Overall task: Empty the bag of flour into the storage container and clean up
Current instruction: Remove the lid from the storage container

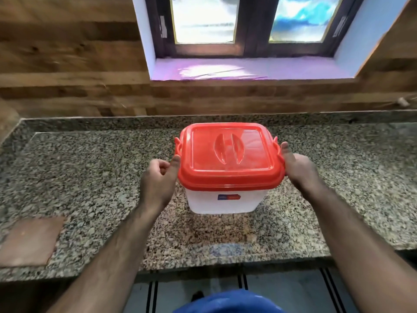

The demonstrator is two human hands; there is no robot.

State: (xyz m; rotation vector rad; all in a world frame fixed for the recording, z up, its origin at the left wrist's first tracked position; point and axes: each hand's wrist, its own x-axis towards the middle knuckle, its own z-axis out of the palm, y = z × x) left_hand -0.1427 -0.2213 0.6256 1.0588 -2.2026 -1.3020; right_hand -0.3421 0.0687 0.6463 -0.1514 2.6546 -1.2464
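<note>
Now your left hand (158,177) and right hand (297,168) press curled fingers against the storage container's (225,199) red lid (228,154) on the bench (90,177).

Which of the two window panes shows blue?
The right frosted glass pane, above the red-lidded plastic container; the left frosted glass pane looks plain white.

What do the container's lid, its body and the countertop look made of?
Lid: glossy red plastic, judging by highlights and its moulded handle. Container body: translucent whitish plastic, matte and milky. Countertop: probably polished granite, speckled grey-brown with reflections near its front edge.
</note>
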